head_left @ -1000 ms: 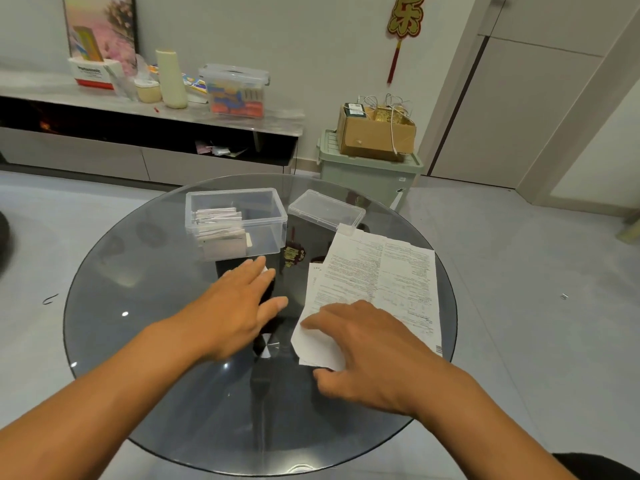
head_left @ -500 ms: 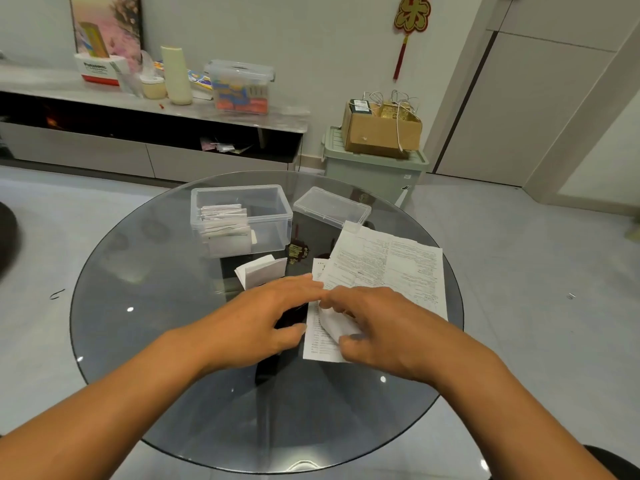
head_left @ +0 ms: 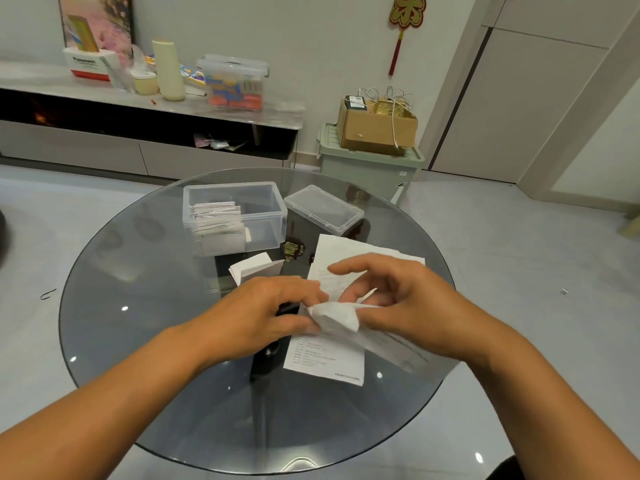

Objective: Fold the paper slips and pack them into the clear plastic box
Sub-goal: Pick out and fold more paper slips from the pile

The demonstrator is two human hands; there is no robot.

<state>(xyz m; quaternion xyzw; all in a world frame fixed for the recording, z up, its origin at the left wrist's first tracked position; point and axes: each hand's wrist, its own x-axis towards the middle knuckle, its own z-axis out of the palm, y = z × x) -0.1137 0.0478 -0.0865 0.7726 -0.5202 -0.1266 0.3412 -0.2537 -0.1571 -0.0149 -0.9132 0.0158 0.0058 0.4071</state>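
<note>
Both hands' fingers pinch curled paper slip (head_left: pixel 337 315) between them (above paper stack (head_left: pixel 325 358)).

Soft, even indoor light fills the room, bright enough to read wall and floor clearly. The round glass tabletop (head_left: pixel 114 306) throws back small white glints near its left edge, its near edge and its right edge, probably from ceiling lamps out of view. Shadows are weak and diffuse. The paper slip (head_left: pixel 337 315) held at the middle is smeared by motion, its print unreadable. The wide lens bends straight lines: the doorframe (head_left: pixel 450 98) at upper right leans, and the forearms swell toward the lower corners.
</note>
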